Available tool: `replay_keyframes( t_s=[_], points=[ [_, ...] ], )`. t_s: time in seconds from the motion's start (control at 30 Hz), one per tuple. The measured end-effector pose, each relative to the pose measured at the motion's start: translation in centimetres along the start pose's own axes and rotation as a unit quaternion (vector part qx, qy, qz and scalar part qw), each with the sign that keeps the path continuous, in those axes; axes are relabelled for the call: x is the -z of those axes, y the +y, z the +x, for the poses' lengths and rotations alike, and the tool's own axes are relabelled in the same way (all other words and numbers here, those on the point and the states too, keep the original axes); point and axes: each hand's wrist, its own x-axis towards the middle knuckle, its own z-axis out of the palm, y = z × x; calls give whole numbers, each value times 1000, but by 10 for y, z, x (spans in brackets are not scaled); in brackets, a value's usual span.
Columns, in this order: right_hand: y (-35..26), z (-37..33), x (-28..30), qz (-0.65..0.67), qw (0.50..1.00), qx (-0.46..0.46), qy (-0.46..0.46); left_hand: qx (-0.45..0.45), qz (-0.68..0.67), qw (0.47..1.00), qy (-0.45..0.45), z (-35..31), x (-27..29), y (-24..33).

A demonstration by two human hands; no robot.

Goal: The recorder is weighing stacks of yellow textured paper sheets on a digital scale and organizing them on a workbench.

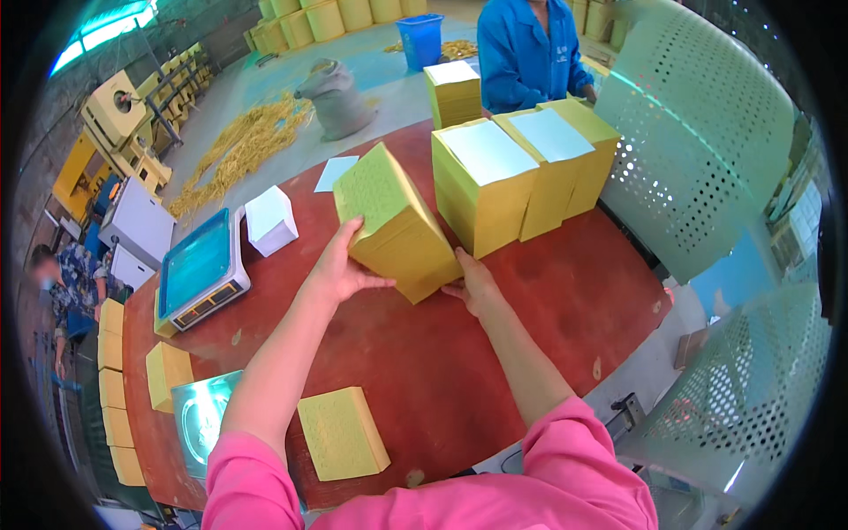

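Note:
A thick block of yellow paper sheets (395,221) is tilted on the dark red table (565,300), gripped from both sides. My left hand (340,265) presses its left face and my right hand (473,284) holds its lower right edge. Just beyond it stand three taller yellow stacks topped with white sheets (521,177), side by side. A thin yellow stack (342,433) lies flat near the table's front edge, by my left arm.
A weighing scale with a blue-green platform (199,269) and a white block (269,221) sit at the left. A second metal scale pan (201,415) and small yellow stacks (166,375) lie lower left. A person in blue (526,53) works at the far side. A perforated machine guard (698,132) stands right.

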Motion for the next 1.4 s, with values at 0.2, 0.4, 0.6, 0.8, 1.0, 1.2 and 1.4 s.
replay_keyframes(
  t_s=[0.2, 0.4, 0.6, 0.8, 1.0, 1.2, 1.4],
  points=[
    [28, -34, 26, -4, 989, 131, 64, -23, 163, 985, 55, 30, -55, -8],
    [68, -28, 27, -126, 942, 307, 56, -45, 161, 985, 35, 35, -50, -9],
    [63, -27, 44, -105, 945, 305, 59, -56, 126, 990, 12, 17, -66, -32],
    [60, -50, 17, -112, 961, 250, 27, -130, 281, 949, -60, -175, 2, -31],
    [92, -214, -163, -161, 924, 308, -157, -146, 149, 976, 69, -401, 129, -93],
    [248, -339, -338, -126, 908, 195, -348, -176, 44, 948, 263, -618, 244, -182],
    [392, -427, -446, -131, 853, -7, -505, -176, -28, 897, 404, -782, 313, -236]
  ],
)
